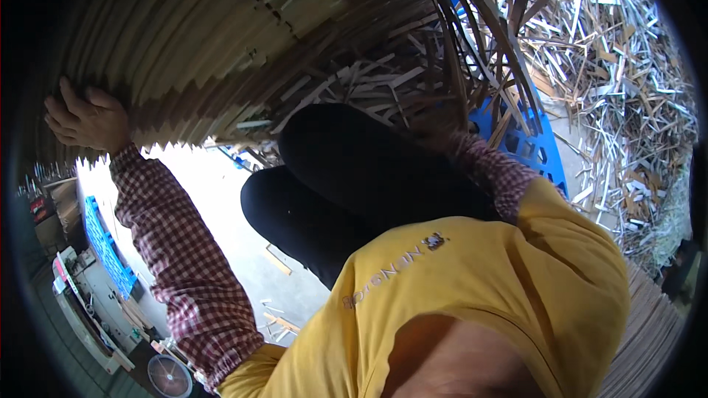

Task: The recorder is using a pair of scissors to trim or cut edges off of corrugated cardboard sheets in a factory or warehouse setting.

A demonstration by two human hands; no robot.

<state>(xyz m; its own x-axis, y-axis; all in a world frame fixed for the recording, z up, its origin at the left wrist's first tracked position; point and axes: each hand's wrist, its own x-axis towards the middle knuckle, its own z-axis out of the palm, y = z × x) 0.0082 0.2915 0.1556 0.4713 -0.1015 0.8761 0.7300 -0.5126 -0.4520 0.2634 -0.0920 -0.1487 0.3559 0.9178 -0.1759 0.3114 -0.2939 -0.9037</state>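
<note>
A tall stack of brown cardboard sheets [169, 44] fills the upper left, its layered edges facing me. My left hand [87, 119] lies against these edges at the far left, fingers apart, gripping nothing. My right arm reaches past my knee, and my right hand [436, 129] is in deep shadow beside loose cardboard strips [369, 88]. Its fingers cannot be made out, nor whether they hold anything. More long strips [494, 22] hang down from the stack's right end, above and over a blue plastic pallet [544, 149].
A large heap of cut cardboard scraps [605, 74] covers the right side. Another layered stack [645, 332] stands at the lower right. To the left are a second blue pallet [107, 247], a workbench [88, 309] and a spoked wheel [169, 377]. Several scraps [279, 259] lie on the floor.
</note>
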